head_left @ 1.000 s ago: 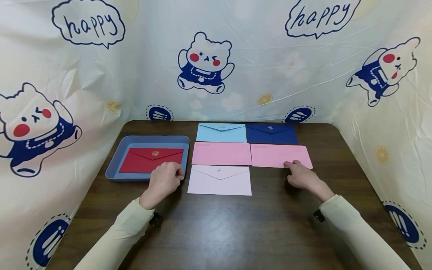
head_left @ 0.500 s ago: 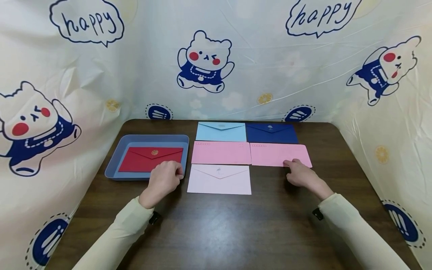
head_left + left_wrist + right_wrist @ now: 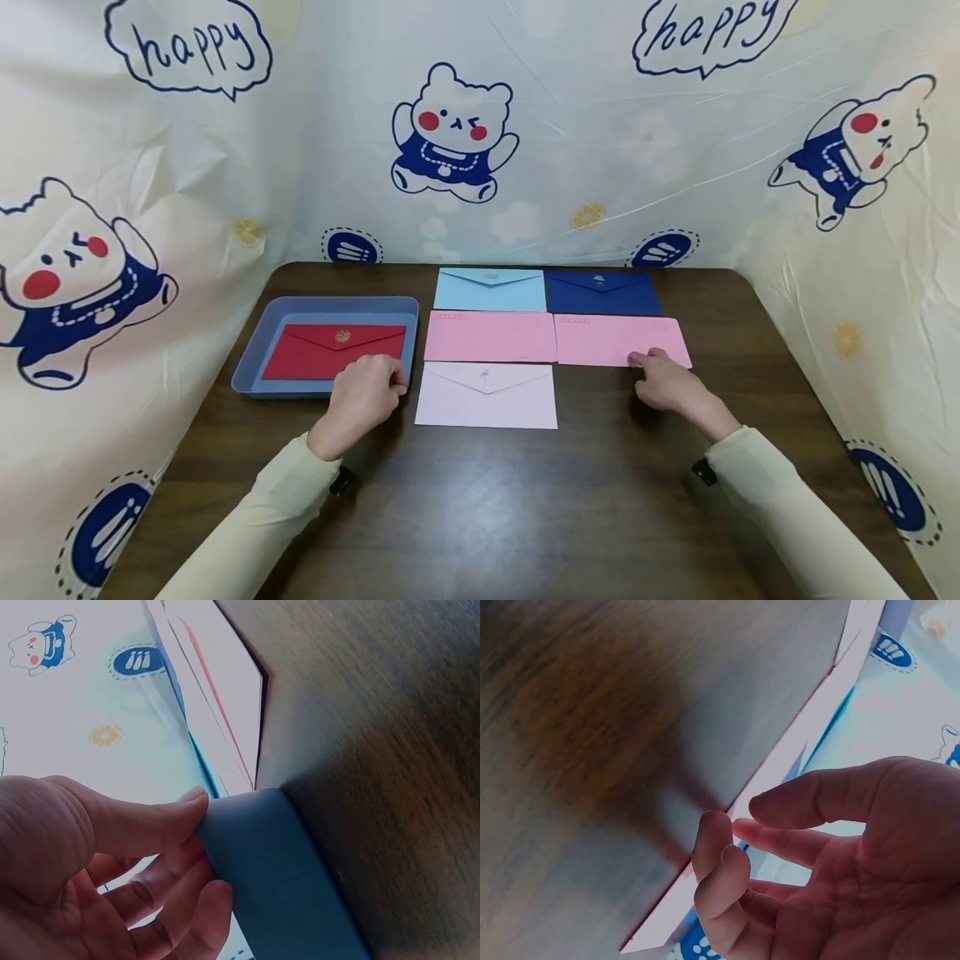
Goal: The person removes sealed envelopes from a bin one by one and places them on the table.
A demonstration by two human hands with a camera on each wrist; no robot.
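My left hand (image 3: 362,397) is at the near right corner of a blue-grey plastic tray (image 3: 258,342). In the left wrist view its thumb and curled fingers (image 3: 216,904) pinch the tray's rim (image 3: 274,855). A red envelope (image 3: 330,358) with a gold emblem lies inside the tray, partly covered by that hand. Over on the right, my right hand (image 3: 670,383) rests at the near edge of a pink envelope (image 3: 611,336). Its loosely bent fingers touch the envelope's edge and grip nothing.
Left of that pink envelope lies another pink envelope (image 3: 487,337). Light blue (image 3: 491,296) and navy (image 3: 600,298) envelopes lie behind them. A pale, whitish-pink envelope (image 3: 486,408) lies in front. A patterned curtain (image 3: 585,125) encloses the brown table (image 3: 480,517).
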